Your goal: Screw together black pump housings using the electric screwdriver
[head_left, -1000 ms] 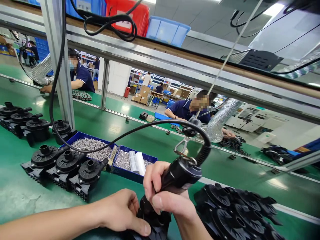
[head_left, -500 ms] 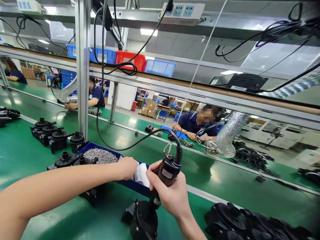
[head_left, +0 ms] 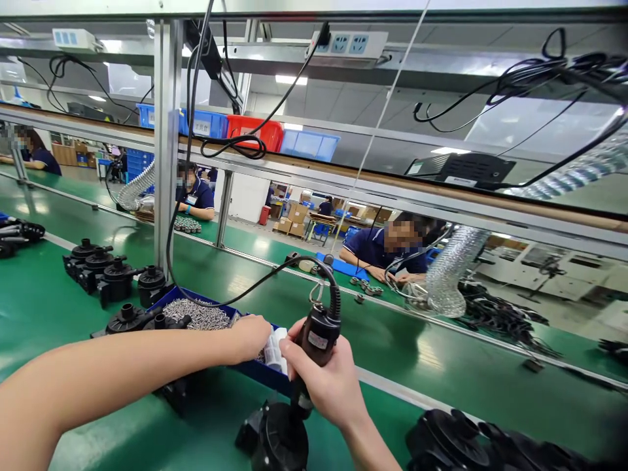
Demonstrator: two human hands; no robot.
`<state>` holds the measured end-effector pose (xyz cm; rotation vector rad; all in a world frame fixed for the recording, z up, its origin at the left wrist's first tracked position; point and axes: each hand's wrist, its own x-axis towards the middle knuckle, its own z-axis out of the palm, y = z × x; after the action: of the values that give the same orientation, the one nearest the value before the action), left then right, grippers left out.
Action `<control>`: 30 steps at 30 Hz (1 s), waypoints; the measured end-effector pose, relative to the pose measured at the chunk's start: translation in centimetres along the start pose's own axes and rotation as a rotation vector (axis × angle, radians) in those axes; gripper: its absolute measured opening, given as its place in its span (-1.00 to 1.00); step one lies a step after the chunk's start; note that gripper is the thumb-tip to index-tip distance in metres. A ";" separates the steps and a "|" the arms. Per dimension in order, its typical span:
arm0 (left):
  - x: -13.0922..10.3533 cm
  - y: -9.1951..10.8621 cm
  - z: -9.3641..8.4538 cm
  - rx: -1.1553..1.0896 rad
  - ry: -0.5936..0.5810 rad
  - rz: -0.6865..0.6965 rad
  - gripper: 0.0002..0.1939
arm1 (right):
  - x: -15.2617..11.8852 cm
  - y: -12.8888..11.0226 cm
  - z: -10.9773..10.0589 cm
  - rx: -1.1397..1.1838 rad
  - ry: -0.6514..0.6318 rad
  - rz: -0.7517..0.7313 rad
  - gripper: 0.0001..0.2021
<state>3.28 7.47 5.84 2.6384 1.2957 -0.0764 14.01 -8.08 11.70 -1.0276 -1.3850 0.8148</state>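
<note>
Right hand grips screwdriver — left hand in screw tray.

Green benches under a steel frame, ceiling strip lights glowing.

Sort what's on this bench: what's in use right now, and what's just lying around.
In use: screwdriver in the right hand; black part under its tip; screw tray, left hand reaching in.

Lying about: finished parts; black pile; overhead bins.
</note>
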 end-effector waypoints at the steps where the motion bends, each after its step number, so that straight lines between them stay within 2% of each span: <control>1: -0.4 0.2 -0.1 -0.027 0.024 -0.009 -0.88 | 0.1 0.0 -0.1 0.004 -0.016 0.007 -0.66; 5: -4.0 1.1 0.6 -0.154 0.092 -0.005 -0.89 | 0.3 -0.1 -0.7 0.033 -0.045 0.031 -0.64; 9: -8.6 1.4 2.6 -0.255 0.104 0.025 -0.81 | 0.5 -0.2 -1.1 0.063 -0.048 0.036 -0.64; 12: -10.4 1.4 4.1 -0.420 0.120 0.011 -0.85 | 0.6 -0.2 -1.4 0.104 -0.048 0.030 -0.62; 14: -10.5 1.3 4.9 -0.597 0.058 -0.019 -0.90 | 0.5 -0.3 -1.7 0.131 -0.096 0.035 -0.61; 17: -9.7 1.3 6.2 -0.941 -0.174 -0.076 -0.90 | 0.2 -0.6 -2.0 0.161 -0.196 0.073 -0.59; 20: -9.0 1.0 7.5 -1.119 -0.348 -0.110 -0.91 | -0.1 -0.8 -1.9 0.140 -0.232 0.115 -0.57; 22: -8.9 0.7 8.3 -1.194 -0.388 -0.103 -0.96 | -0.3 -0.9 -1.5 0.109 -0.195 0.132 -0.56; 25: -9.2 0.8 8.9 -1.323 -0.379 -0.043 -0.71 | -0.3 -1.0 -0.7 0.058 -0.121 0.136 -0.56; 27: -9.6 1.2 8.8 -1.359 -0.348 -0.034 -0.62 | -0.4 -1.1 -0.3 0.026 -0.086 0.125 -0.57; 30: -10.0 1.9 8.1 -1.408 -0.359 -0.102 -0.62 | -0.5 -1.2 0.0 -0.004 -0.053 0.115 -0.58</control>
<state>-1.01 -3.08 -0.49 1.2755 0.8158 0.2463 13.79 -9.00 12.65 -1.1038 -1.3819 0.9305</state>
